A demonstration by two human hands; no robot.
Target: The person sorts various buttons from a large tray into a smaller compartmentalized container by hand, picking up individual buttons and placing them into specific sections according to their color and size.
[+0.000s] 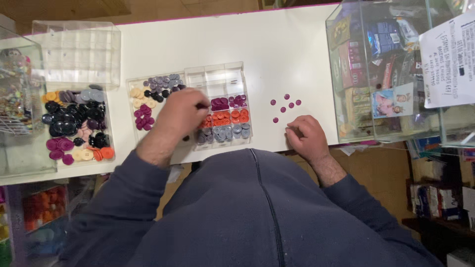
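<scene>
Compartment tray (220, 79): clear plastic, centre of the frame; its cells hold maroon, orange and grey buttons in sorted groups.
Left hand (182, 112): over the tray, fingertips pinched narrow at the maroon cell; whether a button is between them cannot be told.
Right hand (308, 137): lower centre-right, fingers curled loosely, resting on the counter edge; contents, if any, hidden.
Loose buttons (284, 106): seven small maroon ones, scattered on bare counter just above the right hand.
Second tray (148, 101): touching the first on its left; cream, purple, black and maroon buttons.
Button pile (76, 123): left of frame, mixed colours.
Counter (277, 44): white, flat, pink-edged at the far side.
Display case (396, 69): clear, upper right, packed with small packets.
Floor (381, 173): brown, lower right.
</scene>
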